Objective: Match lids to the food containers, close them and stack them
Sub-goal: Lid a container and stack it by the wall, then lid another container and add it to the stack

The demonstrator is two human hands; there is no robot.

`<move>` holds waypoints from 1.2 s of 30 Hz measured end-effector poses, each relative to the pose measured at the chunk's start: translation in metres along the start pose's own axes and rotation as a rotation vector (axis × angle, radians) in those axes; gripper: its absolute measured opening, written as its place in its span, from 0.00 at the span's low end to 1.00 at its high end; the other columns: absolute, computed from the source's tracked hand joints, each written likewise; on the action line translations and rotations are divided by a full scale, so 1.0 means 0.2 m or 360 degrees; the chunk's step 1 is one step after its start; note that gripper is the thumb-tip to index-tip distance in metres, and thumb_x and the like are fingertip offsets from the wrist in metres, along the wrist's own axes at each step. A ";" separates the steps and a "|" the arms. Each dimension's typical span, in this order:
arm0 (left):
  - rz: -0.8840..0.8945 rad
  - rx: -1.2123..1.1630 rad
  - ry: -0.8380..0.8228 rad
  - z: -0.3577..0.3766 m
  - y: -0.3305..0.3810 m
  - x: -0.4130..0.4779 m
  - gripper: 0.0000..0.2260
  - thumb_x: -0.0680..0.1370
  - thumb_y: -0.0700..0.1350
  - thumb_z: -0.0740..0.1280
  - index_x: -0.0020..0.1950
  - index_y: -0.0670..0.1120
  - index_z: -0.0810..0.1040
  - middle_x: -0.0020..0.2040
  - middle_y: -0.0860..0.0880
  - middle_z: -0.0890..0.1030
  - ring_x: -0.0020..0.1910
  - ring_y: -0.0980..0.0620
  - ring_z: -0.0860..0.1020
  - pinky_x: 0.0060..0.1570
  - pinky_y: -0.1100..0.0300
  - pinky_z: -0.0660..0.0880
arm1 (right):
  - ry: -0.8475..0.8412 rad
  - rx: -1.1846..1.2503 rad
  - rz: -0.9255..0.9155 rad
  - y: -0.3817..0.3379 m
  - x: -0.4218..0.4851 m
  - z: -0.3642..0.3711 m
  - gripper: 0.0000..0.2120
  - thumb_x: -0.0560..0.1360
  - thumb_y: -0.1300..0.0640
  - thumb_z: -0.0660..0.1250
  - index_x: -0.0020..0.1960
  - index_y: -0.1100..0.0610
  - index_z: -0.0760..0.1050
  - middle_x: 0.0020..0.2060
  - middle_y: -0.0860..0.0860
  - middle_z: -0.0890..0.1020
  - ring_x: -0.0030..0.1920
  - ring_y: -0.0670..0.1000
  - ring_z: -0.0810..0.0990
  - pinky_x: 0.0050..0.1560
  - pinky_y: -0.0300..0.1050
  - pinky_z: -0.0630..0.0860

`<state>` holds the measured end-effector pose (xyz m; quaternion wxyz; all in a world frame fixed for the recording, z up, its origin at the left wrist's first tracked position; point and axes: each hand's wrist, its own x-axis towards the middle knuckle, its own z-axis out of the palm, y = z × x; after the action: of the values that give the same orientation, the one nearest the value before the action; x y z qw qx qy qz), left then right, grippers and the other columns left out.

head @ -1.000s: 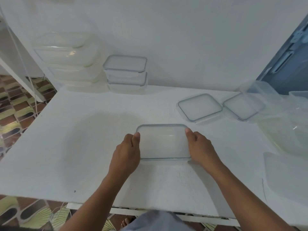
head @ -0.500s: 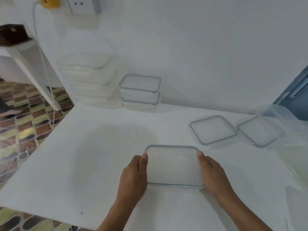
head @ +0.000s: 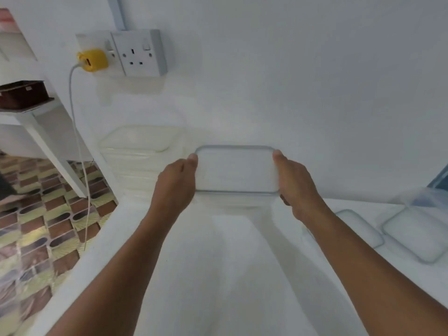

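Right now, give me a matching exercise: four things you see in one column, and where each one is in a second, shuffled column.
Things:
1 yellow plug
2 closed container
3 loose lids
4 brown box

Places:
A on the shelf
B between the left hand and right hand
C in the wall socket
D flat on the table, right side

Pairs: 1-C, 2-B, 3-D, 4-A

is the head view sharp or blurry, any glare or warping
Head view: soft throughout, the loose lids at right most smeared; wide-angle warp skews the wall socket; the lidded container held by left hand and right hand washes into the wall; no hard glare.
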<state>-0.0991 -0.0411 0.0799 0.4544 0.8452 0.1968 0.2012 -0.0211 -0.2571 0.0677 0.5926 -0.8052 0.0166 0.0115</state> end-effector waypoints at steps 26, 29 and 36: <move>-0.0373 0.0020 -0.0130 0.20 -0.06 0.50 0.21 0.83 0.51 0.53 0.65 0.39 0.75 0.61 0.37 0.79 0.59 0.33 0.79 0.59 0.39 0.79 | -0.0096 -0.0069 0.0342 -0.06 0.49 0.31 0.26 0.78 0.34 0.55 0.58 0.54 0.76 0.52 0.54 0.81 0.51 0.59 0.81 0.49 0.59 0.82; -0.0310 0.0100 -0.0119 0.20 -0.07 0.49 0.21 0.82 0.51 0.51 0.64 0.41 0.76 0.62 0.39 0.78 0.59 0.32 0.77 0.61 0.40 0.77 | -0.0065 -0.0016 0.0368 -0.05 0.49 0.31 0.25 0.77 0.34 0.56 0.56 0.53 0.76 0.52 0.53 0.81 0.51 0.59 0.81 0.51 0.60 0.82; -0.0371 0.0096 -0.0118 0.14 -0.06 0.42 0.37 0.81 0.68 0.47 0.72 0.40 0.73 0.68 0.37 0.77 0.65 0.35 0.75 0.67 0.43 0.72 | -0.0203 0.0151 0.0445 -0.03 0.43 0.24 0.31 0.78 0.29 0.52 0.61 0.53 0.75 0.54 0.53 0.80 0.54 0.56 0.80 0.58 0.56 0.79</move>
<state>-0.0152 -0.0104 0.0686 0.4559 0.8368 0.2827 0.1097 0.0650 -0.2110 0.0565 0.6225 -0.7638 0.0914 0.1443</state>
